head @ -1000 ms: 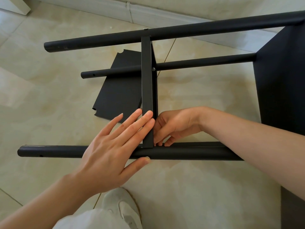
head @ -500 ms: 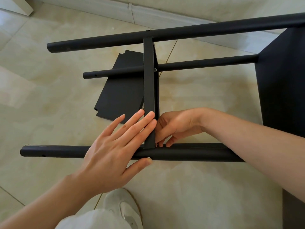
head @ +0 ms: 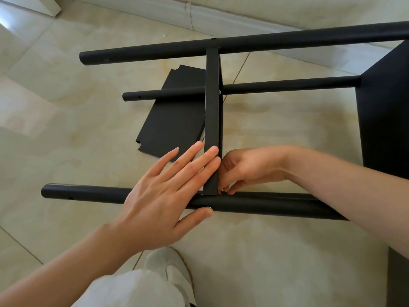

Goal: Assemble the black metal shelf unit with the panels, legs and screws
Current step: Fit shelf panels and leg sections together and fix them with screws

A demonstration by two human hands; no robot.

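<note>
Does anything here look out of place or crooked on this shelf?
One spare black panel lies loose on the floor under the legs, not fitted. The mounted panel looks square between the near leg and far leg.

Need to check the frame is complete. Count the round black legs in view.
3: the far leg along the top, the middle leg lower behind the panel, the near leg under both hands. A fourth may be hidden.

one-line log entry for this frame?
step: fix panel to leg | left hand: flat on panel | right hand: fingers at joint
</note>
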